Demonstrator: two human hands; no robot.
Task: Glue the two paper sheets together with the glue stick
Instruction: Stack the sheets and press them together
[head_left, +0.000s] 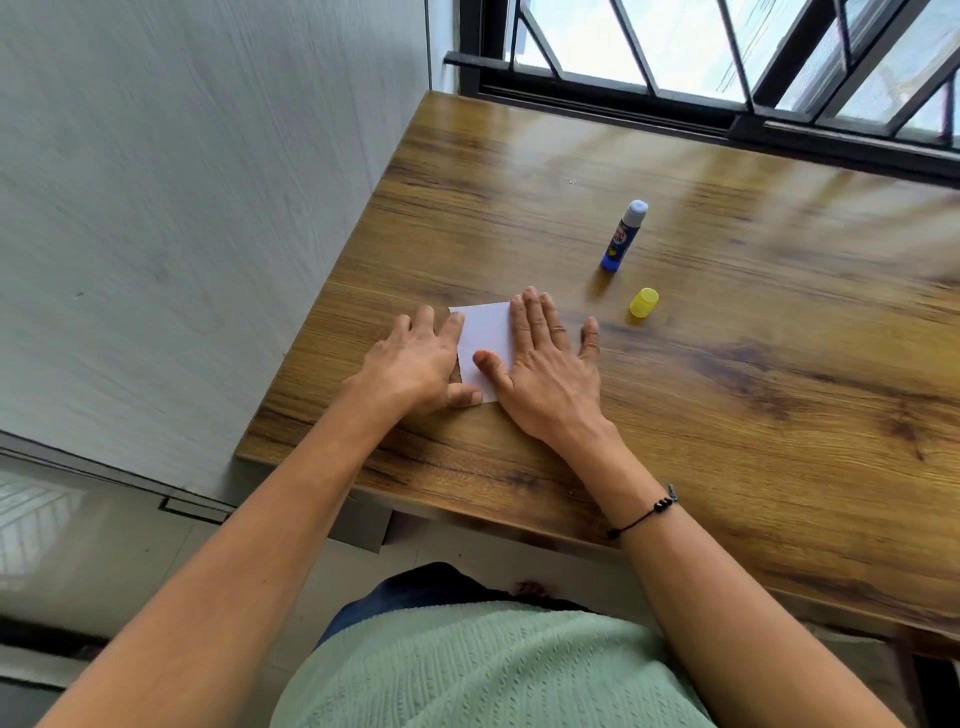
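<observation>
Both hands flat, fingers spread, gripping nothing: left hand and right hand press the paper onto the counter. Only one sheet face visible. Glue stick stands uncapped nearby, cap beside. Best: press outward from centre, edges aligned.

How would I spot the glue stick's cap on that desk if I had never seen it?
Start at the wooden table under the window, then find the blue glue stick standing uncapped beyond the right hand. Just nearer than it, to its right, sits the cap: small, translucent yellow, the only yellow thing there.
</observation>
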